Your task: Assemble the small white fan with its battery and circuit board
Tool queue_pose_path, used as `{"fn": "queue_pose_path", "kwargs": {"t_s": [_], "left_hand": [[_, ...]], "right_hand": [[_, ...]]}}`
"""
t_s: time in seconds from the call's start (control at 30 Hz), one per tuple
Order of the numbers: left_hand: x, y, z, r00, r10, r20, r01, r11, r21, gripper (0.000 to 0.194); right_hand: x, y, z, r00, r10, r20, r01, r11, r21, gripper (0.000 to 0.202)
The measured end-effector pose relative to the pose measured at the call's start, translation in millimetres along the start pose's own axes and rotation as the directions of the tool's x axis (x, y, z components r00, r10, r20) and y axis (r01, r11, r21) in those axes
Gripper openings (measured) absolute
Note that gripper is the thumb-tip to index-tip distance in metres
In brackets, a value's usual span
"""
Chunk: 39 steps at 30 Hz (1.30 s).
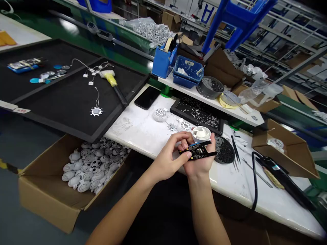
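Observation:
Both hands are close together above the front edge of the white workbench [138,136]. My left hand [170,154] pinches the left end of a black circuit board [198,151] between thumb and fingers. My right hand [200,166] is under the board, its fingers wrapped round a small white cup-shaped part [201,133] with curved blades inside. The board lies in front of this part, and a bit of blue shows between them. Behind the hands, a white round grille [185,126] and a domed white shell [160,115] rest on the bench.
A phone [147,97], a dish of black screws [224,149], tweezers [235,149] and a corded black tool [286,180] lie around. A cardboard box of white shells [48,190] stands lower left; a black mat [68,102] holds a hammer [114,86]. Blue bins [187,72] sit on the shelf.

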<state>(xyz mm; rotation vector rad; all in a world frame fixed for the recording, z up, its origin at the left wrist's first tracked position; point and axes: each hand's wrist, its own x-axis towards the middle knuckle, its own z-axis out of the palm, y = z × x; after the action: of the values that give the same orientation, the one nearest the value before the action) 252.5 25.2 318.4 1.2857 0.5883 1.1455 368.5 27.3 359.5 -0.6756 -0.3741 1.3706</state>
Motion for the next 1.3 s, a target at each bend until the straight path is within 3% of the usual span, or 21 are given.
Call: {"fn": "queue_pose_path", "kwargs": {"t_s": [0.13,0.4,1.0,1.3], "left_hand": [[9,-2,-11.1,0.986,-0.104,0.13,0.113,0.991,-0.064,0.06],[14,5,-15.9,0.959,-0.241,0.147,0.248,0.968,-0.031,0.091],[10,9,-14.8,0.954,-0.258,0.154,0.263,0.965,-0.011,0.081],[11,7,-15.4,0.96,-0.243,0.138,0.241,0.97,0.026,0.084]], "right_hand": [[3,9,5,0.999,-0.036,0.024,0.033,0.996,0.088,0.07],[-2,25,-3,0.988,-0.139,0.072,0.116,0.958,0.261,0.064],[-1,24,-9,0.993,-0.058,0.1,0.018,0.935,0.355,0.057],[-3,25,-12,0.989,-0.085,0.118,0.042,0.943,0.33,0.054]]}}
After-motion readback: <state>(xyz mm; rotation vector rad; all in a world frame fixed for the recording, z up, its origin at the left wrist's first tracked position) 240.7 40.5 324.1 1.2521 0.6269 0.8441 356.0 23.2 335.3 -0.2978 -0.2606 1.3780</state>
